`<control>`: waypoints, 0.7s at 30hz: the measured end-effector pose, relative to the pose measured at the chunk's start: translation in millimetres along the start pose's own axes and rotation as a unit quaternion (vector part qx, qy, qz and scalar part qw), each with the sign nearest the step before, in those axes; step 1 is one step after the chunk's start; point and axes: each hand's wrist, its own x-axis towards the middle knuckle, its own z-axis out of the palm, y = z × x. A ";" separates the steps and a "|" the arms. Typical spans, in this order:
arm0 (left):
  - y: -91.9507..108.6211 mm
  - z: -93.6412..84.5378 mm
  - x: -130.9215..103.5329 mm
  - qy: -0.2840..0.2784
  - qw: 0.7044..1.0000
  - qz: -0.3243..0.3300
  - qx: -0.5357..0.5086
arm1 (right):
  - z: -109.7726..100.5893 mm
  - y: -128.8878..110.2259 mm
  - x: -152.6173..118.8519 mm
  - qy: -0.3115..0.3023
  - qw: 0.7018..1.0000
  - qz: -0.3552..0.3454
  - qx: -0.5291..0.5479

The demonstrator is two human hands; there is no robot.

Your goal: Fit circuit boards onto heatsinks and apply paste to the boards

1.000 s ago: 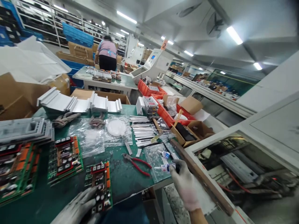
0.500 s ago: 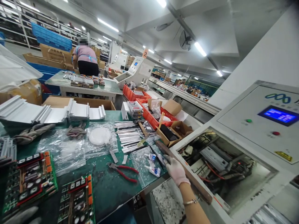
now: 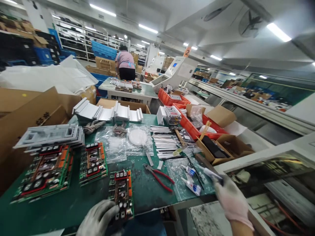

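Note:
My left hand (image 3: 99, 218), in a grey glove, is at the lower left edge of the nearest circuit board (image 3: 121, 191). Its fingers are loosely bent and slightly apart, their tips over the board's edge; the thumb is hidden. On the right, my gloved right hand (image 3: 232, 200) is closed around a small white tube (image 3: 209, 172) with a dark part, blurred by motion. Left of that hand, two white-and-blue glue tubes (image 3: 193, 186) lie on a clear plastic sheet (image 3: 177, 173). Red-handled pliers (image 3: 159, 177) rest between the hands on the green table (image 3: 145, 200).
More circuit boards (image 3: 93, 162) and stacked grey frames (image 3: 49, 136) stand left. Metal strips (image 3: 164, 142), a white disc (image 3: 137, 137) and aluminium profiles (image 3: 108, 113) lie farther back. A white machine (image 3: 275, 150) borders the right; a person (image 3: 125, 64) bends at another table.
The view has swung left, showing more boards and the grey frames. My left hand has come to the nearest board. My right hand now shows the small white tube in its grip.

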 end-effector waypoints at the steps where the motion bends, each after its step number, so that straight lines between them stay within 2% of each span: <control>1: 2.1 -1.7 3.2 0.003 1.000 -0.008 -0.003 | -4.9 -4.8 -10.1 0.039 0.998 0.010 0.042; 3: 7.6 -4.8 8.8 0.005 1.000 -0.018 -0.015 | -8.9 -19.3 -32.8 0.092 0.985 0.017 0.145; 5: 16.0 -7.6 13.3 0.004 0.999 -0.025 -0.032 | -1.6 -39.2 -56.7 0.102 0.961 0.020 0.256; 8: 31.6 -12.0 15.0 0.006 0.998 -0.019 -0.059 | 27.0 -73.0 -89.0 0.016 0.903 -0.027 0.429; 11: 42.5 -15.5 7.6 -0.004 0.997 -0.021 -0.069 | 58.3 -102.6 -113.6 -0.080 0.882 -0.094 0.455; 13: 44.3 -15.9 -0.7 -0.005 0.998 -0.039 -0.055 | 71.8 -118.0 -125.2 -0.105 0.875 -0.138 0.452; 16: 41.5 -13.4 -12.1 -0.009 0.997 -0.069 -0.020 | 80.0 -135.5 -134.7 -0.119 0.864 -0.174 0.458; 21: 38.8 -6.0 -20.5 -0.019 0.996 -0.084 -0.007 | 81.2 -153.1 -133.2 -0.171 0.833 -0.146 0.506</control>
